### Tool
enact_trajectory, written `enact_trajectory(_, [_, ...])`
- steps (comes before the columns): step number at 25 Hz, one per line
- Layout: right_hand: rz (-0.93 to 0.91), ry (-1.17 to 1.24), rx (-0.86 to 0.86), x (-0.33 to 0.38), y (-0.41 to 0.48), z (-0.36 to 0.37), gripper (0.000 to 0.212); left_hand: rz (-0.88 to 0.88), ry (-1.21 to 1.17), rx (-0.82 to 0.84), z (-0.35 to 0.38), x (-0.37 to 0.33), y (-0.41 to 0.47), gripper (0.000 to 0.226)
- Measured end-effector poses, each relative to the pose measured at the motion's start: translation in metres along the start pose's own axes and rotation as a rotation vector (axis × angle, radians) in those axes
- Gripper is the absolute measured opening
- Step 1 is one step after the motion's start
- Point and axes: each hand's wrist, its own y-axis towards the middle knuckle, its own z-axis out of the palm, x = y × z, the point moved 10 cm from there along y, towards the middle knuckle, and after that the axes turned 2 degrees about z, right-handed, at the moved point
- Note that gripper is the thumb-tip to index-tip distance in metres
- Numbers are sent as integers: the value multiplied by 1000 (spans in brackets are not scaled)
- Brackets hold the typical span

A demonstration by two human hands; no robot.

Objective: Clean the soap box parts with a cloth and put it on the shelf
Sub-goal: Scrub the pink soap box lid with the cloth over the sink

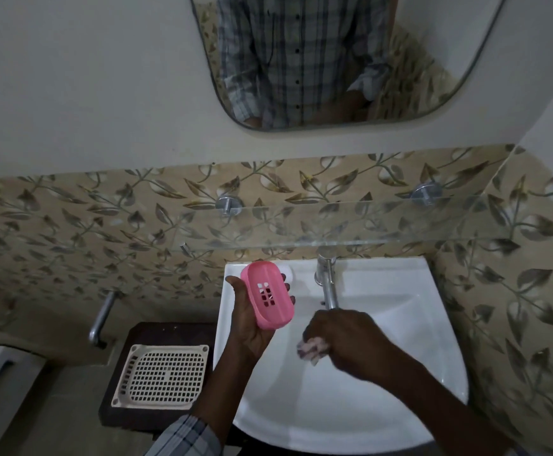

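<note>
Over the glossy white basin (400, 373) the right hand (351, 340) is fisted around a crumpled cloth (311, 346); the left hand (252, 320) cradles the pink slotted plastic soap tray (267, 294), an oval whose long axis tilts up-left; beyond, the glass shelf (367, 222).

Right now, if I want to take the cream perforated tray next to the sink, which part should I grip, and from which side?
Grip the solid outer rim of the cream perforated tray, not the mesh middle. It lies flat on the dark stand, so pinch from above; the near rim seems least obstructed. The left hand already holds the pink soap box part, and the right hand holds the cloth.
</note>
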Motion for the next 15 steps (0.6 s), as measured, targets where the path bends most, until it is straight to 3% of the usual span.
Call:
enact_trajectory(2, [272, 444, -192, -56, -8, -20, 40, 6, -71, 94, 11, -10, -1, 79])
enact_trajectory(4, [544, 692, -452, -103, -23, -27, 35, 29, 7, 152, 10, -14, -4, 78])
enact_trajectory(6, [694, 1051, -519, -127, -29, -8, 30, 95, 129, 93, 3, -20, -2, 56])
enact_trajectory(8, [710, 1308, -511, -127, -25, 7, 35, 149, 193, -18, -9, -24, 3, 42])
enact_trajectory(12, [680, 1359, -545, -110, -10, 7, 29, 109, 169, -72, -13, -14, -2, 30])
enact_trajectory(15, [632, 1038, -543, -93, -1, 2, 30, 83, 167, -113, -10, -5, -5, 29])
